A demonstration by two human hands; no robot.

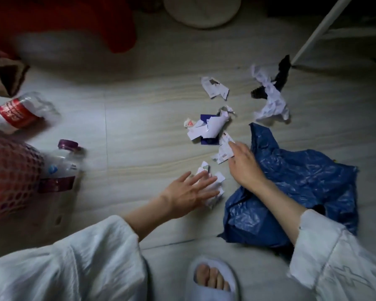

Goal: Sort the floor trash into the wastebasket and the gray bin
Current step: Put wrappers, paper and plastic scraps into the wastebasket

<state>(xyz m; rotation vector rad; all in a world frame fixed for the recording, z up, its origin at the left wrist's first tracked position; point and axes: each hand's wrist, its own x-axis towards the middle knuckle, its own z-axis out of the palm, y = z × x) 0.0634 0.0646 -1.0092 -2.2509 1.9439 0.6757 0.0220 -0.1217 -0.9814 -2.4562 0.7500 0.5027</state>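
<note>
**Both hands down among the paper scraps on the pale floor**

The left hand [191, 190] lies with its fingers spread and straight, resting flat over a crumpled white paper wad [213, 187] at near centre; only the wad's right and far edges show past the fingertips. The right hand [243, 164] is just beyond it and to the right, fingers loosely extended, their tips touching a creased white printed slip [224, 151]. Whether the thumb is under that slip cannot be told. The right forearm crosses a crumpled blue plastic bag [302, 181] that spreads over the floor on the near right.

Farther out, just beyond the slip, lies a heap of torn white paper over a dark blue card [208, 129]. A small torn white scrap [214, 88] sits farther still, well apart from both hands. To the far right a long twisted white paper [271, 98] lies across a black rag-like piece [280, 74].

On the left, well apart from the hands, a red mesh wastebasket [9, 172] stands at the frame edge. A clear plastic bottle with a purple cap and label [61, 166] lies just beside it, blurred. Beyond that lies a crushed clear bottle with a red label [22, 111].

A white slipper [213, 279] with bare toes shows at the near edge.
</note>
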